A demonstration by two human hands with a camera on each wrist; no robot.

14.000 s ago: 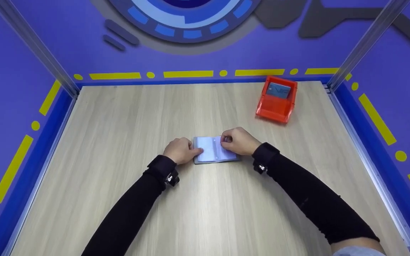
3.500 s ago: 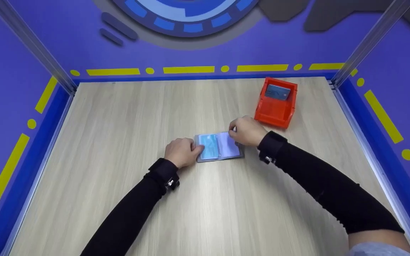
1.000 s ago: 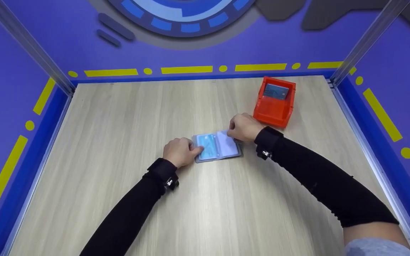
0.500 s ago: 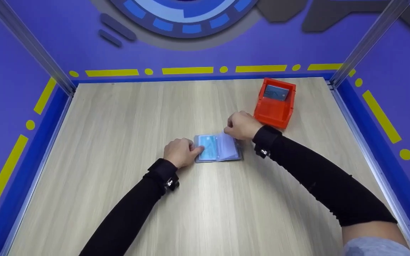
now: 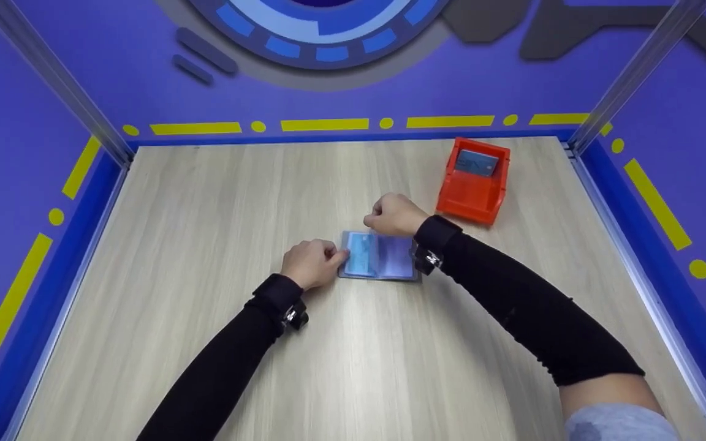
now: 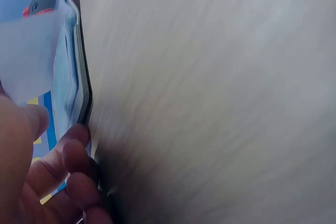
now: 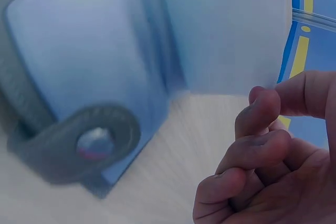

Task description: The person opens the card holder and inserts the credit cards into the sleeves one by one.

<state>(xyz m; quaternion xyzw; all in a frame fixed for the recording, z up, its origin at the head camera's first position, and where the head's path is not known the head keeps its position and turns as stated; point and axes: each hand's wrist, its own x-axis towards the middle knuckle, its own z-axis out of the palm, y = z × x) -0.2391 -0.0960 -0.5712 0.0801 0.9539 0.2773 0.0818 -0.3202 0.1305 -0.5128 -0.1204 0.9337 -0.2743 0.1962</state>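
Note:
A small card holder (image 5: 399, 260) lies spread on the table, with clear plastic sleeves inside and a light-blue card (image 5: 359, 252) showing on its left side. My left hand (image 5: 310, 263) grips its left edge, thumb toward the sleeves and fingertips at the cover's edge in the left wrist view. The right hand (image 5: 397, 215) is above the middle of the holder. In the right wrist view its thumb and index finger pinch the corner of a raised translucent sleeve page (image 7: 226, 35). A grey strap with a metal snap (image 7: 97, 142) sticks out from the cover's right side.
A red open-topped bin (image 5: 469, 196) stands at the back right, holding a grey-blue card (image 5: 477, 163). Blue-purple walls (image 5: 328, 98) with yellow marks enclose the wooden table (image 5: 236, 196) at the back and both sides.
The right hand has moved left from the holder's right side, swinging the pinched sleeve page up and over toward the left. The left hand has stayed at the holder's left edge.

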